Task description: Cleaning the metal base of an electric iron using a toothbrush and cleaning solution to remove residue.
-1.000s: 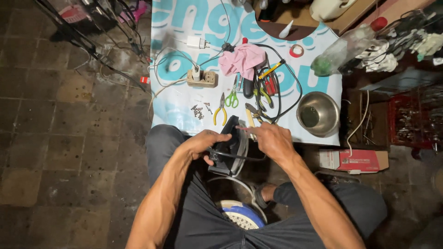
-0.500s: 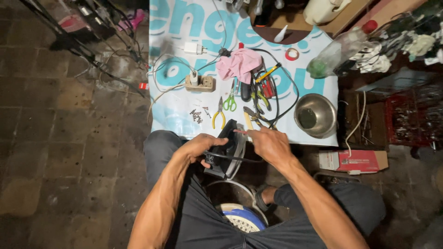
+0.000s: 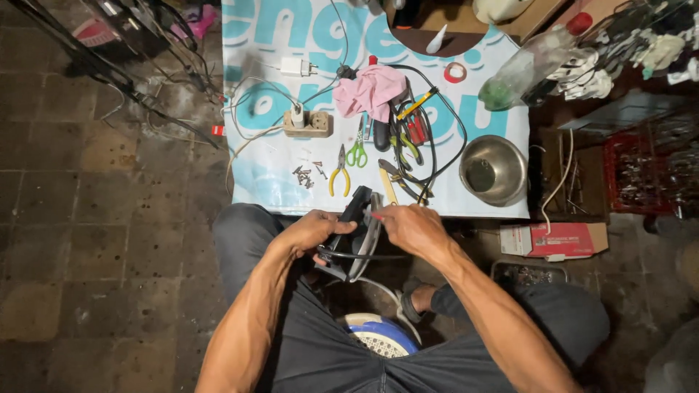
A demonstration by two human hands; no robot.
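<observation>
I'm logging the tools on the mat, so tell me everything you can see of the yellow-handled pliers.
The yellow-handled pliers lie flat on the white and blue printed mat, dark metal jaws pointing away from the person and shut, the two curved yellow grips spread slightly toward the near edge. Green-handled scissors lie just to their right, a scatter of small dark screws to their left. No hand touches them; both hands are nearer, on a dark appliance.

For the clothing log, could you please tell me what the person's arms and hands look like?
Both arms are bare from the upper arm down; no sleeves show. The left hand and right hand are ungloved, with no watch, ring or band that I can see. The forearms look lean and sinewy.
</observation>
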